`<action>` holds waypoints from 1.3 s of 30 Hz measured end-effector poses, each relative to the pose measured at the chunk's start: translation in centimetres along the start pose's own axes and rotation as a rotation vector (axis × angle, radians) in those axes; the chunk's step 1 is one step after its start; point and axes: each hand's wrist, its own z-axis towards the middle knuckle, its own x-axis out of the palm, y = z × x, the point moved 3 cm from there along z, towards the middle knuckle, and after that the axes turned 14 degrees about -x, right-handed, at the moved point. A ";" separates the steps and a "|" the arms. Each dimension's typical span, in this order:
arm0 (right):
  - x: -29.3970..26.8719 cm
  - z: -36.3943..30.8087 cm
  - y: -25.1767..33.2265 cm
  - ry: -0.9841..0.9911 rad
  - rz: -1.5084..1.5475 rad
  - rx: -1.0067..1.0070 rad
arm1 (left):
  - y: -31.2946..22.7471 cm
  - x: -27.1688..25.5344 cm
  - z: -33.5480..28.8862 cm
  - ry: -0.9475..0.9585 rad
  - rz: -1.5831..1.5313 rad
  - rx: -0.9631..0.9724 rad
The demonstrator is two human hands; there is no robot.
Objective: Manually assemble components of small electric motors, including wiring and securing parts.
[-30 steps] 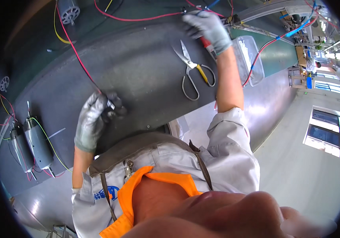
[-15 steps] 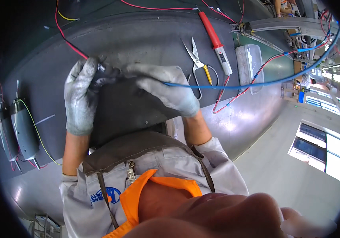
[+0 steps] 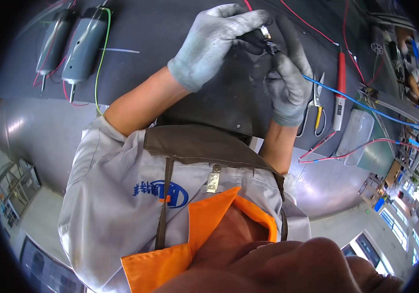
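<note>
Both my hands wear grey-white gloves with darkened fingertips and meet above the dark bench mat. My left hand (image 3: 214,44) is closed in a pinch by a small shiny metal end piece (image 3: 265,32); a red wire (image 3: 247,5) runs in behind its fingers. Opposite it, my right hand (image 3: 290,80) is closed, thumb and fingers bent around a small dark part (image 3: 272,47) that touches or nearly touches the metal piece. A blue cable (image 3: 351,97) enters the right hand from the right. Fingers hide most of the joint between the pieces.
Two grey cylindrical motors (image 3: 85,46) with thin wires lie at the left. Right of my hands are scissors (image 3: 318,110) with a yellow grip, a red-and-grey pen-shaped tool (image 3: 339,97) and a clear plastic box (image 3: 356,136). Red cable (image 3: 341,155) loops past the bench edge.
The view has shifted, so the bench things appear further right and the motors higher. My hands have drawn closer together, the right now turned with its fingers up around the small part.
</note>
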 end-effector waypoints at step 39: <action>-23.1 -5.1 7.9 -0.271 -1.366 0.099 | 1.3 -4.4 1.7 0.219 -0.370 0.034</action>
